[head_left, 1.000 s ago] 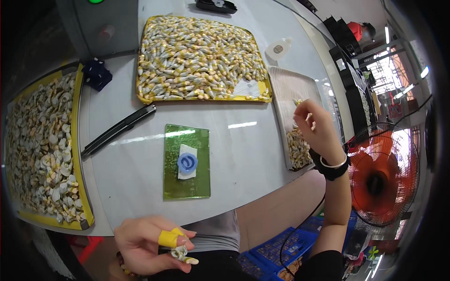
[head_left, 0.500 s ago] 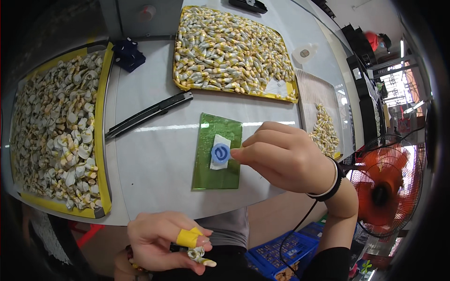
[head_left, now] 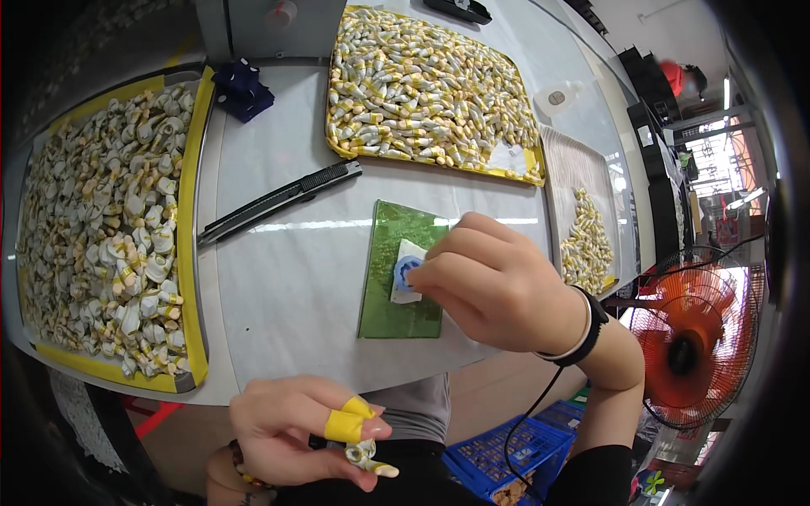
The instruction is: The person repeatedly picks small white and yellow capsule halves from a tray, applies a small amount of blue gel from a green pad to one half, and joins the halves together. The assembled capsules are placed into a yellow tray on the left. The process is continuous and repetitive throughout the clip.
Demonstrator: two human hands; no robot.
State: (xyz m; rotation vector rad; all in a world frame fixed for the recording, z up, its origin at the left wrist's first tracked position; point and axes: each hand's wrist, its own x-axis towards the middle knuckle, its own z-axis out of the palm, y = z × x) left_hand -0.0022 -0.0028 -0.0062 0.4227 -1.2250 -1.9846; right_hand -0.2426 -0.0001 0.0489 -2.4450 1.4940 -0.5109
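My left hand (head_left: 304, 434), low in front of me, pinches a small whitish rolled cone (head_left: 363, 455) with a cream tip between thumb and fingers. Yellow tape wraps two of its fingers. My right hand (head_left: 498, 282) is closed in a pinch over a small round blue cup (head_left: 407, 274), fingertips at its inside. Whatever the pinch holds is too hidden to make out. The cup sits on a white pad (head_left: 409, 250) on a green glass plate (head_left: 380, 312).
A yellow-edged tray (head_left: 192, 253) of loose whitish cones stands left, another tray (head_left: 540, 169) of banded ones behind. At right is a lined tray (head_left: 574, 156) with fewer. A black cutter knife (head_left: 283, 201), dark cloth (head_left: 243, 91) and white bottle (head_left: 557, 98) lie around; an orange fan (head_left: 683, 337) stands right.
My right fingertips have moved from the blue cup's right edge to over its middle. The left hand still holds its cone. The whole view has shifted slightly.
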